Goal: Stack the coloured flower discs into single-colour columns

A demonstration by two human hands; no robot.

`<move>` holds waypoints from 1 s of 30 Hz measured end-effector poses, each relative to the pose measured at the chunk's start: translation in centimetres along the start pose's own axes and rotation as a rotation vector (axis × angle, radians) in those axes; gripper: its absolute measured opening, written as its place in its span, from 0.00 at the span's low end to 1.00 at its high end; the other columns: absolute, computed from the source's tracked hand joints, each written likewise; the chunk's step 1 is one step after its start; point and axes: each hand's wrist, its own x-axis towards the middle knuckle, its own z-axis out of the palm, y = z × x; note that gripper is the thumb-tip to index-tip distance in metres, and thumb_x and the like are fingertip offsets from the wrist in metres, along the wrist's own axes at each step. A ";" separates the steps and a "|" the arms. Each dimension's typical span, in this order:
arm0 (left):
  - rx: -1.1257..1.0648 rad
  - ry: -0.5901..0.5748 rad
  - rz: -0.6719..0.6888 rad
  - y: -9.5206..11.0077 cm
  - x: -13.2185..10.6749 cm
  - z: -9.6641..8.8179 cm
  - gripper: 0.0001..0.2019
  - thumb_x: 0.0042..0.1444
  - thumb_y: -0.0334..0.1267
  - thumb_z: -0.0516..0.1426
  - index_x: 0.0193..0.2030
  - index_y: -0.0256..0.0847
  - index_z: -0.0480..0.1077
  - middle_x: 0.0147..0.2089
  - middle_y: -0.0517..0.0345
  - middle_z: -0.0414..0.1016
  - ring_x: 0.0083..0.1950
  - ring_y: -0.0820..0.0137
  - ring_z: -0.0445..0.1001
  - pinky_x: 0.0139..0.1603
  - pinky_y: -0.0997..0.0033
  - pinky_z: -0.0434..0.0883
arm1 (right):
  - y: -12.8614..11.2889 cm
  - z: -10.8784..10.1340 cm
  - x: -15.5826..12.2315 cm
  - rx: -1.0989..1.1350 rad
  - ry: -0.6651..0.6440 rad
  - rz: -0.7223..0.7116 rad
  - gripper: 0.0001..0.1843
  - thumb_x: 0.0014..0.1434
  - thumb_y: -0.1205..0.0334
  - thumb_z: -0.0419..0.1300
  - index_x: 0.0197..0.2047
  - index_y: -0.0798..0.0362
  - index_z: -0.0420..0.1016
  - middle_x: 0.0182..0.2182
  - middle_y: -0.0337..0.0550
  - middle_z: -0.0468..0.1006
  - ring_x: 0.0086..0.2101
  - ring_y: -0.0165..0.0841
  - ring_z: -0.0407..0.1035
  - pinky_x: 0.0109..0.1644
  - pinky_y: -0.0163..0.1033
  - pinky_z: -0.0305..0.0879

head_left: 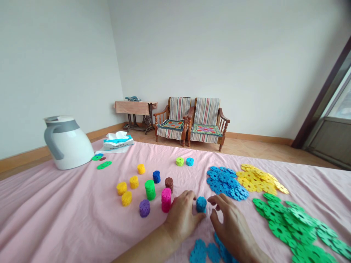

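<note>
A short blue stack of snowflake discs [201, 204] stands on the pink cloth [68, 215] between my hands. My left hand [183, 216] touches the stack's left side, its fingers curled and its thumb against the base. My right hand [231, 226] hovers just right of the stack with its fingers spread and curved, holding nothing I can see. Loose blue discs [204, 251] lie under my wrists. Finished stacks stand to the left: pink [166, 199], purple [144, 208], green [150, 189], brown [169, 183], dark blue [156, 176] and several yellow ones [126, 198].
Flat piles of loose discs lie to the right: blue [226, 181], yellow [260, 179] and green [296, 226]. A white kettle [67, 142] and a tissue pack [117, 141] sit at the far left. Two small stacks [184, 161] stand further back. Two wooden chairs [192, 122] are by the wall.
</note>
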 end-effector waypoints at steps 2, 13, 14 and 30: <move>0.027 -0.018 -0.011 0.2 -0.1 -0.3 0.15 0.46 0.35 0.61 0.42 0.40 0.63 0.41 0.55 0.71 0.43 0.64 0.70 0.39 0.70 0.64 | 0.2 0.1 0.0 0.035 0.022 -0.011 0.12 0.53 0.69 0.50 0.39 0.52 0.70 0.35 0.43 0.74 0.38 0.35 0.69 0.42 0.39 0.65; 0.227 -0.131 0.147 0.1 -5.3 -2.1 0.04 0.52 0.31 0.53 0.28 0.42 0.60 0.27 0.61 0.71 0.28 0.69 0.70 0.29 0.71 0.60 | 2.1 0.1 1.0 0.086 -0.102 -0.123 0.28 0.52 0.66 0.55 0.58 0.51 0.60 0.49 0.49 0.72 0.46 0.37 0.68 0.48 0.44 0.67; 0.214 -0.148 0.158 -0.1 -5.6 -1.8 0.05 0.52 0.32 0.53 0.27 0.42 0.60 0.26 0.61 0.70 0.28 0.69 0.70 0.29 0.71 0.60 | 1.6 -0.2 1.2 0.048 -0.133 -0.147 0.31 0.51 0.68 0.56 0.59 0.51 0.60 0.52 0.50 0.70 0.50 0.39 0.66 0.52 0.46 0.64; 0.146 -0.281 0.185 -0.5 -5.1 -2.9 0.04 0.52 0.32 0.55 0.28 0.40 0.69 0.28 0.59 0.74 0.29 0.70 0.71 0.28 0.76 0.61 | -3.1 -1.6 3.6 -0.179 -0.461 -0.062 0.26 0.48 0.77 0.58 0.51 0.53 0.71 0.46 0.51 0.72 0.50 0.41 0.65 0.54 0.43 0.60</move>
